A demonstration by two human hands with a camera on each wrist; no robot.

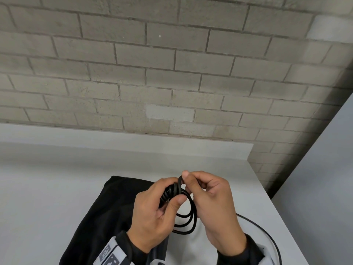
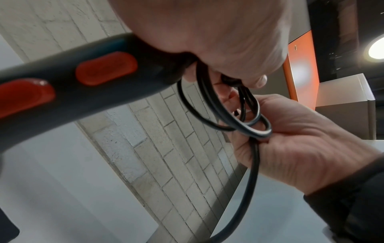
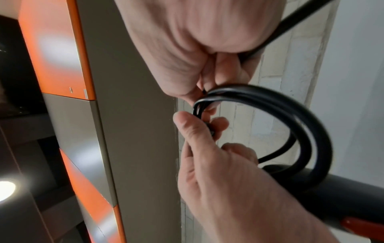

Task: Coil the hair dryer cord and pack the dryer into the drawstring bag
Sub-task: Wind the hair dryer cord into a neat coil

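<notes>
— Left hand [image 1: 152, 213] clamped on gathered cord [image 1: 184, 217] loops, lower centre; right hand [image 1: 212, 203] pinching the strand. Coiling step, seemingly.
— Dryer [image 2: 68, 87] handle under left palm; drawstring bag [image 1: 107, 211] beneath, on table [image 1: 47, 188]. Next: gather the trailing slack.

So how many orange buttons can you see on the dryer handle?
2, both on the black handle in the left wrist view: one button nearer the left hand, the other farther down. Others may be hidden.
</notes>
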